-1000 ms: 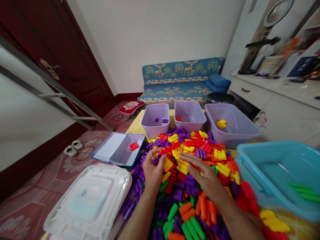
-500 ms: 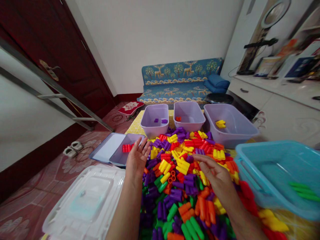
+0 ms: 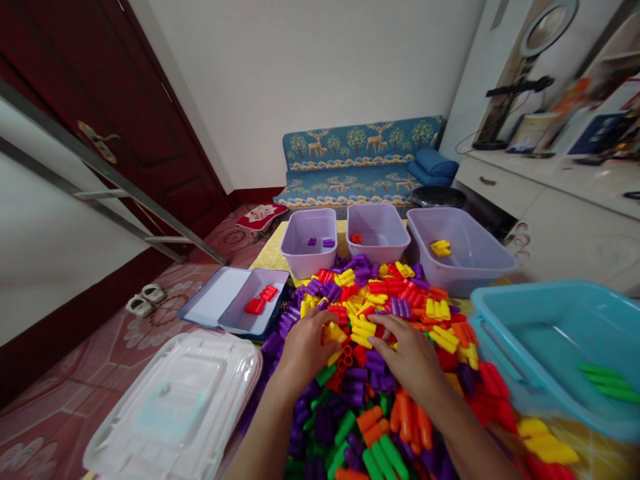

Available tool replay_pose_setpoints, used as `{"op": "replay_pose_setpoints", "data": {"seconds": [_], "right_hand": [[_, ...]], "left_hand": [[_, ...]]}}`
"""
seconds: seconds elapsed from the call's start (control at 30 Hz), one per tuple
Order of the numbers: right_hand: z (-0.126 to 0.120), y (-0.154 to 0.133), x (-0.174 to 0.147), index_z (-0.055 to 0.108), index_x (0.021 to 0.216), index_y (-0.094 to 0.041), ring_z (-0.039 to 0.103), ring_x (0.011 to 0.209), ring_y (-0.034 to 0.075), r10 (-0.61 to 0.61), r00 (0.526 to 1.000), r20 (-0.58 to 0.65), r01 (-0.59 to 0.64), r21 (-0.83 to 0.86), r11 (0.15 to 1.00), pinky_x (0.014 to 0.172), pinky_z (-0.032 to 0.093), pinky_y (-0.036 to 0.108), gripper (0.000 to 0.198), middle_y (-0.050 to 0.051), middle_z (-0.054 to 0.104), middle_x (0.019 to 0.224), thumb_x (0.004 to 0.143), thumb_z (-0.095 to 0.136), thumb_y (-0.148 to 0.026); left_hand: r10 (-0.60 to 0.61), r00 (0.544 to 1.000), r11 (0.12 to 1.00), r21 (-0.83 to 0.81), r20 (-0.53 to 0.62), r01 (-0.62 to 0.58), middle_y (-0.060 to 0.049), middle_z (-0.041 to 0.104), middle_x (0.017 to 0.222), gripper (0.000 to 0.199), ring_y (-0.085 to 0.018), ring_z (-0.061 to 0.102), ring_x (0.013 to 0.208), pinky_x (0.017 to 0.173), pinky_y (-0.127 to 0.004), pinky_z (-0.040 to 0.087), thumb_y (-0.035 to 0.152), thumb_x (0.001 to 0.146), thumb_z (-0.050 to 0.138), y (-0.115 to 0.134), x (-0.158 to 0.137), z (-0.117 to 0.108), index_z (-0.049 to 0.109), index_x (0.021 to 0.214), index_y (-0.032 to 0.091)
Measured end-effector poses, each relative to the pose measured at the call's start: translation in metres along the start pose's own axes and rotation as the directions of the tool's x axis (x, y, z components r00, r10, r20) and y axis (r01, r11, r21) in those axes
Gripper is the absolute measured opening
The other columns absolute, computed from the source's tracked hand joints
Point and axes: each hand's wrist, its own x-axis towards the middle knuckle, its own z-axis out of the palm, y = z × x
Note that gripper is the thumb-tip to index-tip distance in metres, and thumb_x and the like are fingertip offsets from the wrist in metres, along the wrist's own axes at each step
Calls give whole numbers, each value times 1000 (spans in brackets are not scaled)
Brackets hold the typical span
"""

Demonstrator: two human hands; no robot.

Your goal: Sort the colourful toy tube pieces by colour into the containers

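Note:
A large heap of plastic blocks, each like several joined tubes, in yellow, purple, red, orange and green, covers the table. My left hand (image 3: 309, 343) has its fingers and thumb curled round a yellow block (image 3: 334, 332) in the heap's middle. Just to the right, my right hand (image 3: 407, 343) pinches the end of another yellow block (image 3: 363, 329) between thumb and fingers. Orange blocks (image 3: 345, 358) with their round ends showing lie between the hands. Closer to me are green blocks (image 3: 385, 457) and more orange blocks (image 3: 411, 420).
Three lilac bins stand behind the heap: left (image 3: 309, 263) with purple blocks, middle (image 3: 379, 252) with orange, right (image 3: 463, 277) with yellow. A blue tub (image 3: 520, 393) at right holds green. At left are a shallow case (image 3: 235, 320) with red blocks and a white lid (image 3: 220, 413).
My left hand has moved right and down from beside the shallow case to the yellow block. My right hand has shifted left onto its yellow block. The red blocks in the case lie differently.

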Motion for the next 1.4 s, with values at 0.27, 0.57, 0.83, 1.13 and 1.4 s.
{"op": "replay_pose_setpoints", "data": {"seconds": [0.27, 0.57, 0.83, 1.13, 1.4], "right_hand": [[5, -4, 1, 69, 104, -22, 66, 85, 22, -22, 1000, -3, 22, 35, 999, 80, 52, 37, 27, 6, 69, 109, 81, 57, -26], [-56, 17, 22, 74, 90, -20, 69, 77, 21, 48, 994, 103, -89, 440, 893, 71, 55, 32, 24, 3, 74, 85, 70, 75, -32], [-60, 28, 43, 68, 107, -22, 67, 101, 22, 332, 885, -328, 92, 820, 564, 87, 54, 36, 43, 7, 71, 110, 71, 77, -42], [-24, 61, 37, 69, 113, -16, 61, 108, 30, -75, 986, -148, 62, -90, 994, 99, 45, 48, 43, 11, 68, 114, 71, 65, -17], [-12, 39, 27, 64, 119, -19, 63, 77, 21, 98, 994, -47, -89, 177, 980, 76, 53, 40, 43, 7, 67, 96, 76, 63, -25]], "left_hand": [[-55, 966, 958, -286, -252, -20, -2, 61, 86, 25, -13, 55, 66, 63, -25, 42, 27, 79, 67, 2, 10, 36, 62, 102, 18], [-63, 961, 977, -214, -268, 5, -4, 66, 81, 28, -15, 58, 68, 63, -25, 41, 32, 82, 67, -3, 10, 44, 67, 102, 13], [-25, 960, 979, -200, -280, -33, -5, 66, 84, 26, -17, 59, 73, 64, -25, 42, 27, 82, 68, -6, 10, 46, 67, 104, 14], [-27, 941, 950, -301, -338, -80, -5, 65, 94, 33, -15, 57, 72, 70, -28, 46, 16, 84, 62, -7, 10, 48, 62, 117, 18], [-74, 902, 857, -489, -424, -159, -11, 55, 127, 39, -14, 60, 80, 76, -29, 52, 24, 86, 61, -8, 6, 47, 58, 125, 23]]}}
